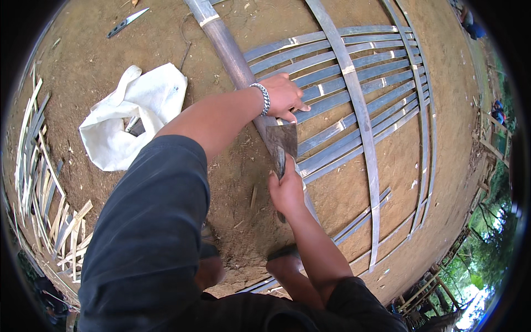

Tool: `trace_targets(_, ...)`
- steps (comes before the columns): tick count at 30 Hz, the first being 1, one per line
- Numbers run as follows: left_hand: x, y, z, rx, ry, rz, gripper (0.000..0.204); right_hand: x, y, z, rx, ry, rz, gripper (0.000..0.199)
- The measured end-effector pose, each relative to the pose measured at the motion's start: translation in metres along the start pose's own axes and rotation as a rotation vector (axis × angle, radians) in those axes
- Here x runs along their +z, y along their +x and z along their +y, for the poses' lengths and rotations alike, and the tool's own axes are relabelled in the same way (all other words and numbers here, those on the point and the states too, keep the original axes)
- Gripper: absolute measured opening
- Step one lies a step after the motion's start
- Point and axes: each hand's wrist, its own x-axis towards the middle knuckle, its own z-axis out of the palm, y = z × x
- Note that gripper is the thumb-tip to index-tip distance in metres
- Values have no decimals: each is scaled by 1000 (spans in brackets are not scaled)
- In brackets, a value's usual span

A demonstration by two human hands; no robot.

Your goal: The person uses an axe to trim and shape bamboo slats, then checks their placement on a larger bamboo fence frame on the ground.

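Sleeve [149,221] nearest, my right hand [287,188] grips the bladed tool [283,139] over the long pole [225,47]. Farther up it, my left hand's [282,97] hold is unclear.

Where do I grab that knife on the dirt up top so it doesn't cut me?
Best by its dark handle, probably from above, on the picture's left side: the knife lies with its handle lower left and its pale, pointed blade aimed upper right.
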Motion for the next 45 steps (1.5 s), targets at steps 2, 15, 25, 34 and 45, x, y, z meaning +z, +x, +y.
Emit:
trace_targets(2, 3, -2, 0, -4, -17, -9, 51, 17, -5, 27, -328, 2, 280, 52)
trace_targets(15, -2, 0, 12, -125, -83, 5, 36, -20, -35, 63, -200, -95, 290, 59)
trace_targets(25, 61, -50, 134, -1436, -710, 1207, 26, -33, 16, 77, -76, 903, 337, 35)
trace_targets(34, 119, -50, 213, -1474, -1154, 853, 26, -24, 35, 54, -16, 883, 265, 30)
trace_targets(45, 99, -50, 204, -1423, -1355, 1023, 32, -13, 43, 47, -50, 918, 199, 27)
